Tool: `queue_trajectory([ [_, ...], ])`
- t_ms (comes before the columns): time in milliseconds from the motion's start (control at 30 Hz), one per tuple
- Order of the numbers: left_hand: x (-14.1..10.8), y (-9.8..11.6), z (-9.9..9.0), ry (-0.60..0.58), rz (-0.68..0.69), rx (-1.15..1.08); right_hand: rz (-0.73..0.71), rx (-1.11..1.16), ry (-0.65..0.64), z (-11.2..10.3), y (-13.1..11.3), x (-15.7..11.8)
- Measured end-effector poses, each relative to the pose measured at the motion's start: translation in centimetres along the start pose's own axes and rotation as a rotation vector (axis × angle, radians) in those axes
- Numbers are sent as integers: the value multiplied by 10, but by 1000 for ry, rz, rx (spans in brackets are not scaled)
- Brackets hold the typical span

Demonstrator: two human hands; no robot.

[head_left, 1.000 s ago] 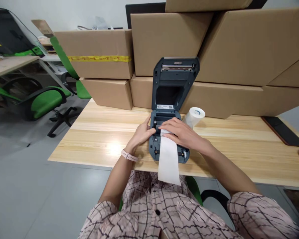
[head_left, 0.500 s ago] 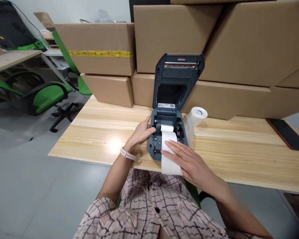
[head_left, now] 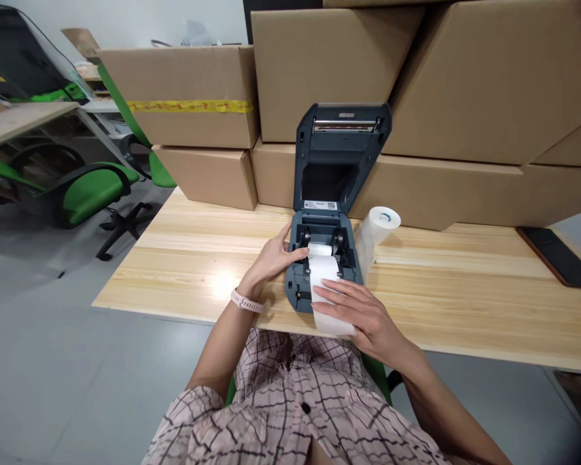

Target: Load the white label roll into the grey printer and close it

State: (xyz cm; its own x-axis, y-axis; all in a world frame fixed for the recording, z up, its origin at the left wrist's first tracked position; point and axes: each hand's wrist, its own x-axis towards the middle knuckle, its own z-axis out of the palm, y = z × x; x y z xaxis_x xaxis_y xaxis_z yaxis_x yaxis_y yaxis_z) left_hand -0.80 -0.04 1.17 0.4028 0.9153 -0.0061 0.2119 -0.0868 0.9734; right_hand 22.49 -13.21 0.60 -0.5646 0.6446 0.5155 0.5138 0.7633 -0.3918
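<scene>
A dark grey label printer (head_left: pixel 297 278) stands on the wooden table with its lid (head_left: pixel 341 145) raised. Inside it lies a small white roll (head_left: pixel 319 250), and a white paper strip (head_left: pixel 323 266) runs from it over the front edge. My left hand (head_left: pixel 274 258), with a pink wristband, is open against the printer's left side, its thumb reaching over the rim near the roll. My right hand (head_left: pixel 363 316) rests on the strip, fingers stretched out and slightly apart. A larger roll of clear film or labels (head_left: pixel 383 219) stands right of the printer.
Cardboard boxes (head_left: pixel 188 123) are stacked along the back of the wooden table (head_left: pixel 445 290). A dark phone-like object (head_left: pixel 561 257) lies at the far right, near a fingertip at the frame's edge. Green chairs (head_left: pixel 94 190) stand at the left.
The guides in the printer now sit closer around the small roll. The strip has bent slightly, and my right hand has shifted slightly down along it. The whole view has moved a little.
</scene>
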Motion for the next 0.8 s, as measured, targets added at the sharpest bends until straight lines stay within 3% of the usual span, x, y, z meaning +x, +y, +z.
queue_trajectory([
  [467, 0, -2, 1, 3, 11, -64, 2, -113, -112, -2, -18, 4],
  [633, -1, -1, 1, 1, -3, -69, -56, 3, -284, -38, -23, 14],
  [700, -1, -1, 1, -9, -10, -95, -28, 87, -157, -60, -10, 31],
  [800, 0, -2, 0, 4, -4, -133, 132, 68, 375, -88, 35, 75],
])
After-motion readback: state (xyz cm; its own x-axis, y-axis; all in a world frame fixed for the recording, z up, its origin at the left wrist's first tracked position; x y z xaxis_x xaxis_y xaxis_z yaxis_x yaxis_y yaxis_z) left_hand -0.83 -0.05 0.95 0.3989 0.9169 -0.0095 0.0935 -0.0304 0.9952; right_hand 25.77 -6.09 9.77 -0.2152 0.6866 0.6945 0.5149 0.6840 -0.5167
